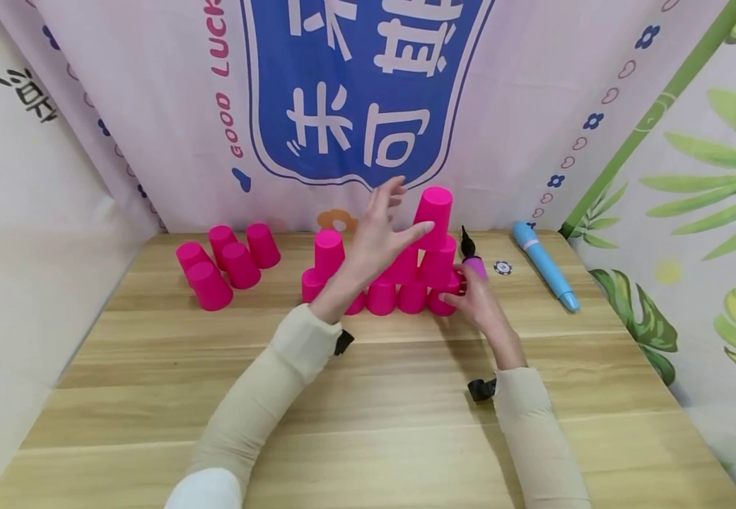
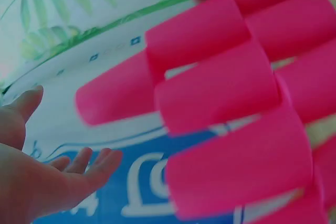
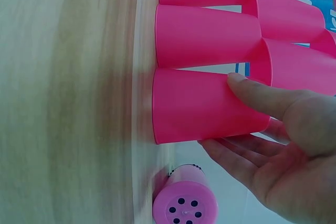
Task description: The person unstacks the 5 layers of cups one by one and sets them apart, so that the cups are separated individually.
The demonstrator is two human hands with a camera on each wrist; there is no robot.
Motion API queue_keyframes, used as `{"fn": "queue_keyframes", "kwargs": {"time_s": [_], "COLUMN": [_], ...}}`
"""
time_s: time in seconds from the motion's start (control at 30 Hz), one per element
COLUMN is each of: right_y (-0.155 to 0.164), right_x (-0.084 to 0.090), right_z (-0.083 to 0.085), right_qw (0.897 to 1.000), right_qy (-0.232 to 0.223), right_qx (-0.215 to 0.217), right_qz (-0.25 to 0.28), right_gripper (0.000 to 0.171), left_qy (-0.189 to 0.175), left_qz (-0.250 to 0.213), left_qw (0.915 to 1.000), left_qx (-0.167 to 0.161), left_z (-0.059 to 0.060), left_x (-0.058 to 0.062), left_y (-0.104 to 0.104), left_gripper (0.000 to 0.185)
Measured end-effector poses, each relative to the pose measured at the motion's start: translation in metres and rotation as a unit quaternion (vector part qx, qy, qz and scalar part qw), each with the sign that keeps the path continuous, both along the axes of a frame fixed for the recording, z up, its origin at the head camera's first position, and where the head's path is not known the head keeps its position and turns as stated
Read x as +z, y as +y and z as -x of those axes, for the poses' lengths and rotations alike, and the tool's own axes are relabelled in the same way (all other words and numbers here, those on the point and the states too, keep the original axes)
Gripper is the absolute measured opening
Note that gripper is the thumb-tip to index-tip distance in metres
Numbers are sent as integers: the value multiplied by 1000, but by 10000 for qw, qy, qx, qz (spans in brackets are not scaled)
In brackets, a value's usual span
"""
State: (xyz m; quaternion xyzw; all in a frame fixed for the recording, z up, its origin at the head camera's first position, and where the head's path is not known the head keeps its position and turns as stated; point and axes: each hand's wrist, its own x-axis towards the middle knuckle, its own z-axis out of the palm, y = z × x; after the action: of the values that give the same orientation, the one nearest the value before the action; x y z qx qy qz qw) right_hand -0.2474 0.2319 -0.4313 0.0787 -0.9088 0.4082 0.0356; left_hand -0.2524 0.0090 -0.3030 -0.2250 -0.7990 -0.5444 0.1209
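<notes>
In the head view, the right hand lay with relaxed fingers against the lowest right cup of the pink pyramid on the table, steadying it. In the left wrist view, the left hand was spread open beside the top cup, holding nothing. In the right wrist view, the thumb rested on that base cup; next, both hands would probably need to withdraw gently

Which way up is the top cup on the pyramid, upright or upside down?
Upside down. The top cup narrows upward to a closed base, its wider rim resting on the cups below. The left hand is open beside it.
</notes>
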Motion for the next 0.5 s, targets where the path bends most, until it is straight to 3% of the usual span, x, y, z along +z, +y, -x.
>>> {"fn": "queue_keyframes", "kwargs": {"time_s": [0.23,0.5], "right_y": [-1,1], "right_x": [-4,-3], "right_z": [1,1], "right_qw": [9999,9998], "right_qy": [70,167], "right_qx": [67,45], "right_qz": [142,58], "right_gripper": [58,58], "left_qy": [-417,-420], "left_qz": [252,83], "left_qw": [9986,9990], "left_qx": [218,139], "left_z": [21,33], "left_x": [-14,-21], "left_y": [29,41], "left_gripper": [84,73]}}
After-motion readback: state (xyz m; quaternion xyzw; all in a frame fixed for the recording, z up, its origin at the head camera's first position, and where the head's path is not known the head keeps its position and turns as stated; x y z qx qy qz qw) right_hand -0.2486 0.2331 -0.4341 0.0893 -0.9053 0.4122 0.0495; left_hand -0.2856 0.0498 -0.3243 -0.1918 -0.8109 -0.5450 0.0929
